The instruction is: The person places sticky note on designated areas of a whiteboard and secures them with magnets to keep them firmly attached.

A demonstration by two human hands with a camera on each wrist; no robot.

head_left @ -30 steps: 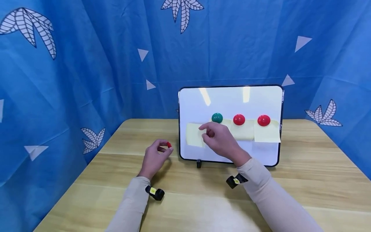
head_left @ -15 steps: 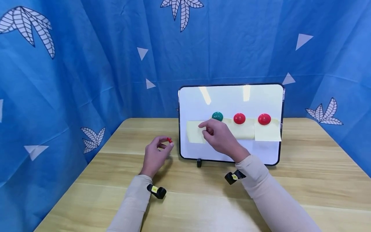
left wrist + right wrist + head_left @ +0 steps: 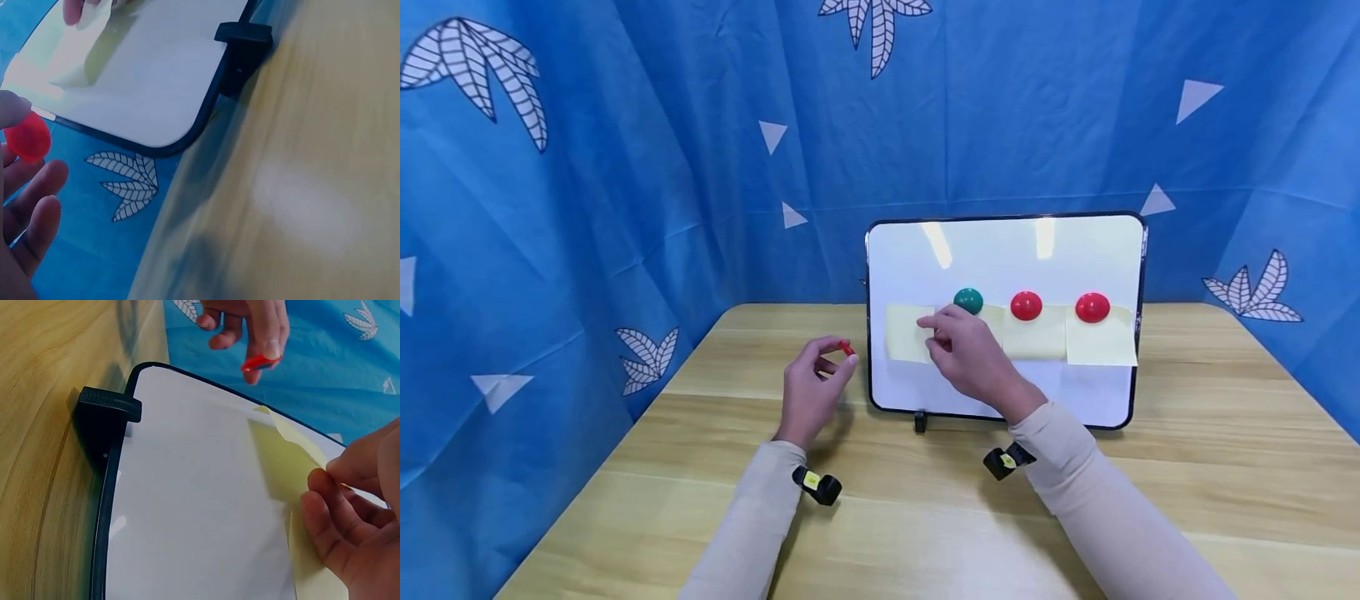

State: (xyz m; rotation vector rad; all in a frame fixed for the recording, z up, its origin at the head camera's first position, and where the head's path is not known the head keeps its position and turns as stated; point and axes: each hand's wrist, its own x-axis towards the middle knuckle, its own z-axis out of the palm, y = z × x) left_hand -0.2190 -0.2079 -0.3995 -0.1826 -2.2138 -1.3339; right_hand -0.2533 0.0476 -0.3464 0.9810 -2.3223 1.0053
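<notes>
A small whiteboard stands upright on the table, with a row of pale yellow sticky notes across it. My left hand is just left of the board, pinching a round red magnet between thumb and fingers, apart from the board. At the leftmost sticky note, my right hand pinches the paper near its edge. That note lifts partly off the surface in the right wrist view. A green magnet and two red magnets, one at the middle and one at the right, sit along the notes' tops.
Black clip feet, one visible at the lower left, support the board on the wooden table. A blue curtain with leaf prints hangs behind and at both sides.
My left hand has moved up and slightly right, bringing the red magnet closer to the board's left edge. The right hand stays nearly still at the leftmost note.
</notes>
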